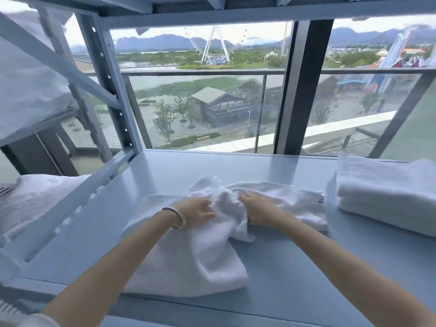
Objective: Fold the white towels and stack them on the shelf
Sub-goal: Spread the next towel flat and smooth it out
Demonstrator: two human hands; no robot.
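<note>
A rumpled white towel [188, 256] lies spread across the middle of the pale blue shelf [295, 267]. My left hand [198, 212], with bracelets at the wrist, grips a bunched fold near the towel's middle. My right hand [256, 210] grips the same bunch from the right, fingers curled into the cloth. A folded white towel stack [387, 192] sits at the shelf's right end, apart from both hands.
The blue metal upright [111, 90] and a diagonal brace stand at the shelf's left back corner. More white linen [26, 90] fills the neighbouring rack on the left, above and below. Behind the shelf is a window with a balcony rail.
</note>
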